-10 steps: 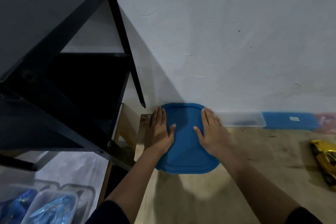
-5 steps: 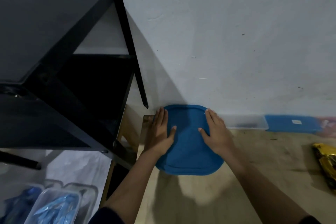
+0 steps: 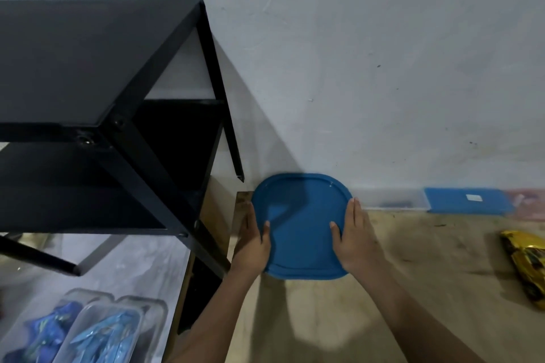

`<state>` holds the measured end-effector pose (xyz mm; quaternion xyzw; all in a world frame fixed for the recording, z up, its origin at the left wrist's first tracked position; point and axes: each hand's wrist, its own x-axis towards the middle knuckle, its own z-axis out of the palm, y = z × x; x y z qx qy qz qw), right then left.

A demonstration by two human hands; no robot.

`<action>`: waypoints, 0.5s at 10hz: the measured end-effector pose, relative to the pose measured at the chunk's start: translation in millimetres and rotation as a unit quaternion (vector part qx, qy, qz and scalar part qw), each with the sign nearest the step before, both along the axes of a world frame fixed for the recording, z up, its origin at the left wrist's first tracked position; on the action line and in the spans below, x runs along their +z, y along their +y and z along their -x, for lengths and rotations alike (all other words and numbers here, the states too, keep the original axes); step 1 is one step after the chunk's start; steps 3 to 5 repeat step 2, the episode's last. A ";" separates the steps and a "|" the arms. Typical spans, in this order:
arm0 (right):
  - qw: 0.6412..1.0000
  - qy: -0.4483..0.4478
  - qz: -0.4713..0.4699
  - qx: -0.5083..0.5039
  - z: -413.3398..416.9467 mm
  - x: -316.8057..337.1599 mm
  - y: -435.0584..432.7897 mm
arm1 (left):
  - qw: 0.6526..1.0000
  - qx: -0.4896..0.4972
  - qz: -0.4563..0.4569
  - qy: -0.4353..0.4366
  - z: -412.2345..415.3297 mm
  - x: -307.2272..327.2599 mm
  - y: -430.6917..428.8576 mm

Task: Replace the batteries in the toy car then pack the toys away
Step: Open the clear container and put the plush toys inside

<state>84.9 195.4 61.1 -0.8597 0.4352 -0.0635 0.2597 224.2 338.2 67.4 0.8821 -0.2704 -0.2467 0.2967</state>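
Observation:
A container with a rounded blue lid [image 3: 300, 221] sits on the wooden table [image 3: 413, 289] against the wall. My left hand [image 3: 253, 242] clasps its left edge, thumb on top of the lid. My right hand [image 3: 354, 239] clasps its right edge the same way, fingers flat along the side. A gold toy car [image 3: 528, 268] lies on the table at the far right, cut off by the frame edge.
A black metal shelf [image 3: 118, 97] stands to the left, close to the container. Clear packs with blue toys [image 3: 97, 333] lie on the floor below it. A clear box [image 3: 389, 199] and a flat blue lid [image 3: 469, 200] lie along the wall.
Both hands have slid from lying flat on top of the lid outward to its left and right edges. The container has stayed in place.

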 end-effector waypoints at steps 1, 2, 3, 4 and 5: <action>1.000 -0.005 -0.006 -0.023 0.3 2.2 0.9 | 0.998 0.031 0.016 0.047 -4.8 0.0 -5.6; 1.000 -0.001 -0.010 -0.001 0.9 -6.3 1.6 | 0.998 0.054 -0.010 0.011 -3.6 -8.1 7.8; 1.000 -0.001 -0.010 -0.001 0.9 -6.3 1.6 | 0.998 0.054 -0.010 0.011 -3.6 -8.1 7.8; 1.000 -0.001 -0.010 -0.001 0.9 -6.3 1.6 | 0.998 0.054 -0.010 0.011 -3.6 -8.1 7.8; 1.000 -0.001 -0.010 -0.001 0.9 -6.3 1.6 | 0.998 0.054 -0.010 0.011 -3.6 -8.1 7.8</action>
